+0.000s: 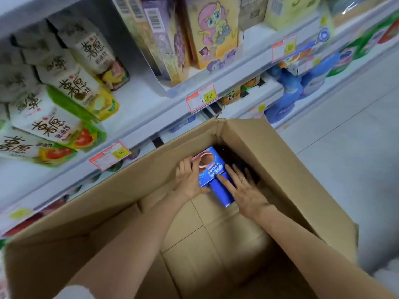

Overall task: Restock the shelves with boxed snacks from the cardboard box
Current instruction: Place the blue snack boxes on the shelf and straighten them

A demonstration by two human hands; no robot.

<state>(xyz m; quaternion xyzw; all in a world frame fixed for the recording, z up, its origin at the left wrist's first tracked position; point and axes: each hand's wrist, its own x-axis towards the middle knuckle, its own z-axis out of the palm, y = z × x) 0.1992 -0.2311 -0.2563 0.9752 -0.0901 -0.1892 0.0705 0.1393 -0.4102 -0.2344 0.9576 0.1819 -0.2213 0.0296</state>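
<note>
Both hands reach into the far corner of the cardboard box [269, 160]. The left hand [190, 178] curls its fingers over the left edge of a blue snack box [212, 167], gripping it. The right hand [244, 190] lies with fingers straight, flat on a second blue box [223, 194] touching the first. Beyond the carton stand shelves [146, 100] with snack bags [64, 126] and price tags [201, 97].

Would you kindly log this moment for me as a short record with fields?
place: shop aisle, open cardboard box beside stocked shelves
in box: blue snack boxes, far corner
left hand: grips their left edge
right hand: straight fingers lie flat on them
shelf goods: snack bags, cartoon cartons
</note>
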